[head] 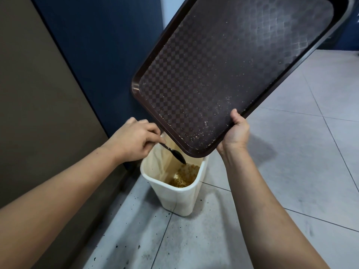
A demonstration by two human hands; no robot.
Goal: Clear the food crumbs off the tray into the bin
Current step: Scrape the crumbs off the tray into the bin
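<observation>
Head view: a person's right hand (236,131) grips the tilted tray (229,74) by its low edge so the remaining crumbs (196,135) slide into the white bin (174,199) below; the left hand (134,139) pinches a black spoon (174,153) over it. Speckled grey floor tiles (291,171) meet a dark blue wall (101,45) beyond.

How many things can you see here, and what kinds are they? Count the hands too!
Hands: 2, the left hand holding the spoon and the right hand holding the tray
Trays: 1, the dark brown tray, tilted over the bin
Spoons: 1, the black spoon
Bins: 1, the cream bin with crumbs inside
Total: 5
</observation>
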